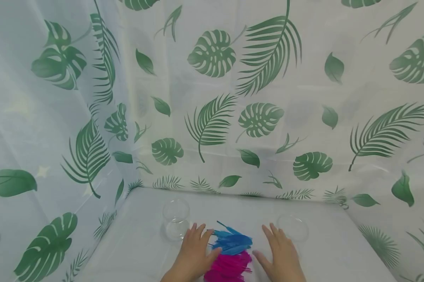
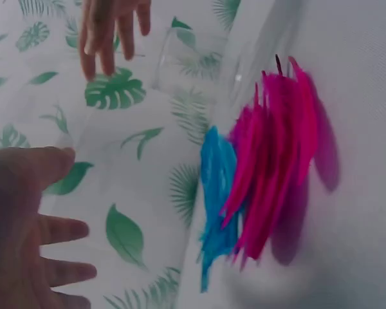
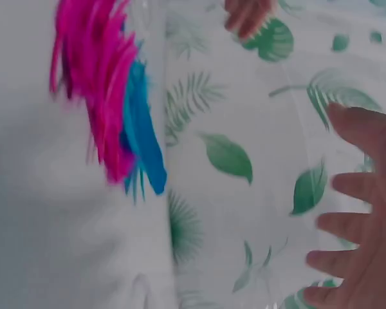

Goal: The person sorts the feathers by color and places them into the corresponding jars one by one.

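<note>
Blue feathers [image 1: 231, 242] lie in a bundle on the white table, with a pile of magenta feathers [image 1: 229, 266] just nearer to me. My left hand [image 1: 195, 250] is at the left of the two piles, fingers spread, holding nothing. On the other side, my right hand [image 1: 280, 254] has its fingers extended and nothing in its grasp. In the left wrist view the magenta feathers [image 2: 276, 161] stand beside the blue feathers [image 2: 217, 199], apart from the hand. The right wrist view has both colours too, away from the right hand [image 3: 363, 225].
A clear glass container [image 1: 176, 219] stands behind my left hand. Another clear round container [image 1: 293, 228] is behind my right hand. A leaf-printed curtain [image 1: 212, 117] rises at the back and sides of the white table [image 1: 134, 235].
</note>
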Action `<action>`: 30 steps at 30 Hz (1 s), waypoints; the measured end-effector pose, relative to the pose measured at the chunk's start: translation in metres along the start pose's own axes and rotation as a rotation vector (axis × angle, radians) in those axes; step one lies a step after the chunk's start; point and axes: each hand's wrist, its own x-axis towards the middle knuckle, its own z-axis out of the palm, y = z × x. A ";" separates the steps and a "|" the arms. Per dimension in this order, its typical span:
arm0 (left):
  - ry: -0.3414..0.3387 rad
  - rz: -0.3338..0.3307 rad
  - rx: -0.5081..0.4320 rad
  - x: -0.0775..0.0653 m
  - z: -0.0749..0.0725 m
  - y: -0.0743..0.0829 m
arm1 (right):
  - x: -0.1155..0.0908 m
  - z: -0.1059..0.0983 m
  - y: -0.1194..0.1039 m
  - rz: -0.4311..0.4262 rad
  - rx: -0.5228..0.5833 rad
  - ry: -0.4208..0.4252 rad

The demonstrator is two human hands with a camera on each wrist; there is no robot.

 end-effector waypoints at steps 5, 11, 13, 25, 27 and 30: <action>0.058 -0.026 -0.183 0.009 0.008 -0.012 | 0.006 -0.026 0.037 0.250 0.225 0.062; 0.050 -0.063 -0.290 0.025 0.018 -0.025 | 0.010 -0.025 0.086 0.580 0.390 -0.005; 0.058 -0.067 -0.306 0.031 0.023 -0.029 | 0.010 -0.020 0.096 0.626 0.448 -0.025; 0.104 -0.128 -0.307 0.057 0.052 -0.051 | 0.008 0.009 0.119 0.622 0.537 -0.126; 0.120 -0.128 -0.301 0.061 0.055 -0.054 | 0.009 0.010 0.119 0.611 0.538 -0.141; 0.141 -0.113 -0.263 0.068 0.059 -0.057 | 0.010 0.012 0.119 0.607 0.542 -0.164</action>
